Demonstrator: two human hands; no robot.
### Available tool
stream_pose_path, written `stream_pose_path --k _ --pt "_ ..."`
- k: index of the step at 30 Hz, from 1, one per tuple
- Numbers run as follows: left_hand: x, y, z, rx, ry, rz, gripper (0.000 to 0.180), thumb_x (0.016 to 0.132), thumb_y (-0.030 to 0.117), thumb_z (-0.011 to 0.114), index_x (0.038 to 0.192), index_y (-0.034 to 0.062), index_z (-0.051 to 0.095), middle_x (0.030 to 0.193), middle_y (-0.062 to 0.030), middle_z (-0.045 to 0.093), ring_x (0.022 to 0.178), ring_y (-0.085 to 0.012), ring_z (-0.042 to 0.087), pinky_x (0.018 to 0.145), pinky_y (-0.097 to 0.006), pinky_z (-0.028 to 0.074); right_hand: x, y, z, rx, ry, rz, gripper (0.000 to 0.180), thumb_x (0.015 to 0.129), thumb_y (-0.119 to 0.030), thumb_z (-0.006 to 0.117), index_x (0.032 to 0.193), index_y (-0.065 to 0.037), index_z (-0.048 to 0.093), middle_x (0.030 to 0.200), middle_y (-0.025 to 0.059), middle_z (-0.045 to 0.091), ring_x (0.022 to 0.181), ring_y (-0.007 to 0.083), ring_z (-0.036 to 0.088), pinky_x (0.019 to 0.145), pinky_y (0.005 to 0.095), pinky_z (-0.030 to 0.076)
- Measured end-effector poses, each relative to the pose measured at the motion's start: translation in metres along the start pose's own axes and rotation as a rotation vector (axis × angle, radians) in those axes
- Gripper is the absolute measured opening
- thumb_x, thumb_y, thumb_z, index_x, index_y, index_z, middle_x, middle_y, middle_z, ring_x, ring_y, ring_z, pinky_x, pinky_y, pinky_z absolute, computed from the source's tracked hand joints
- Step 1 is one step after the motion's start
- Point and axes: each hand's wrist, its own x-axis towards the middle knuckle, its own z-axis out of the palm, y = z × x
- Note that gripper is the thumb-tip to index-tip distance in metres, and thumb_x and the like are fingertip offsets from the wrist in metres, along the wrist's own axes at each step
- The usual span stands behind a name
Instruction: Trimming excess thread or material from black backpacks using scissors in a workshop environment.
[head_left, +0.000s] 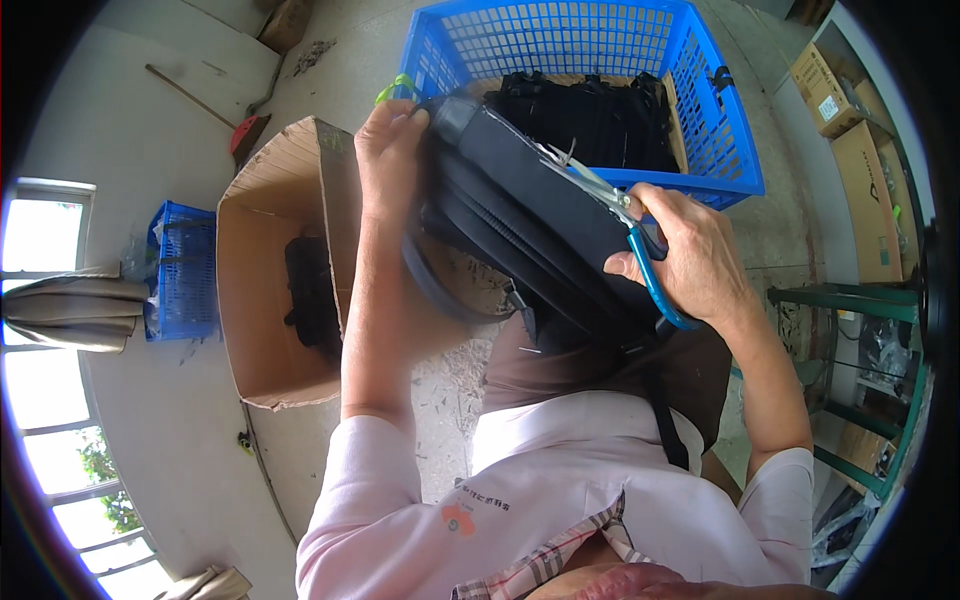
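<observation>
A black padded bag with several straps and folds lies over my lap. My left hand is closed on its upper left corner, with the fingers pinching the fabric edge. In my right hand is a pair of scissors with blue handles, fingers wrapped through the loops. The scissor blades lie along the bag's upper edge, where light loose threads show. I cannot tell whether the blades are touching the fabric. A black strap loop hangs below the left hand, slightly blurred.
Beyond the bag stands a blue plastic basket holding black bags. A cardboard box on the left has a black item inside. Farther left is a smaller blue basket. A green metal frame and cardboard cartons line the right side.
</observation>
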Motion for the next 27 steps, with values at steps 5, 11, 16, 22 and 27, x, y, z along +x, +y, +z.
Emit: stream_pose_path --k 5,11,16,22,27 --pt "-0.003 0.007 0.003 0.081 -0.009 0.046 0.01 0.075 0.007 0.059 0.082 0.0008 0.056 0.068 0.0017 0.05 0.064 -0.005 0.041 0.059 -0.019 0.034 0.003 0.0 -0.001 -0.042 -0.04 -0.002 0.048 0.062 -0.04 0.071 0.085 -0.003 0.05 0.068 0.0066 0.055 0.057 0.0196 0.055 0.053 0.0313 0.046" --pt "-0.009 0.011 0.008 0.033 -0.011 0.043 0.007 0.076 0.006 0.058 0.081 0.0011 0.056 0.067 0.0024 0.049 0.064 -0.0046 0.04 0.057 -0.019 0.033 -0.004 0.003 0.001 -0.06 -0.107 0.024 0.044 0.063 -0.032 0.072 0.086 -0.002 0.05 0.069 0.0075 0.057 0.053 0.0207 0.054 0.052 0.0306 0.045" --pt "-0.012 0.015 0.009 0.036 -0.013 0.028 0.005 0.076 0.005 0.057 0.08 0.0013 0.055 0.067 0.0029 0.049 0.063 -0.0042 0.04 0.057 -0.019 0.033 -0.009 0.0 -0.001 -0.062 -0.017 -0.056 0.04 0.064 -0.029 0.072 0.084 -0.002 0.05 0.064 0.0079 0.055 0.051 0.0213 0.054 0.051 0.03 0.044" --pt "-0.015 0.028 0.02 0.014 -0.048 0.059 0.003 0.076 0.001 0.057 0.079 0.0011 0.055 0.069 0.0021 0.052 0.065 -0.0042 0.043 0.06 -0.019 0.035 -0.008 0.001 0.0 -0.059 0.114 -0.1 0.042 0.066 -0.042 0.067 0.08 -0.005 0.05 0.058 0.0056 0.052 0.052 0.0181 0.054 0.047 0.0281 0.045" --pt "-0.017 0.037 0.031 0.026 -0.094 0.093 0.004 0.076 -0.001 0.057 0.079 0.0011 0.055 0.071 0.0018 0.054 0.068 -0.0044 0.046 0.064 -0.019 0.037 -0.022 0.007 0.004 -0.017 0.121 -0.044 0.049 0.063 -0.029 0.073 0.093 0.002 0.05 0.075 0.0097 0.057 0.062 0.0253 0.057 0.054 0.0312 0.047"
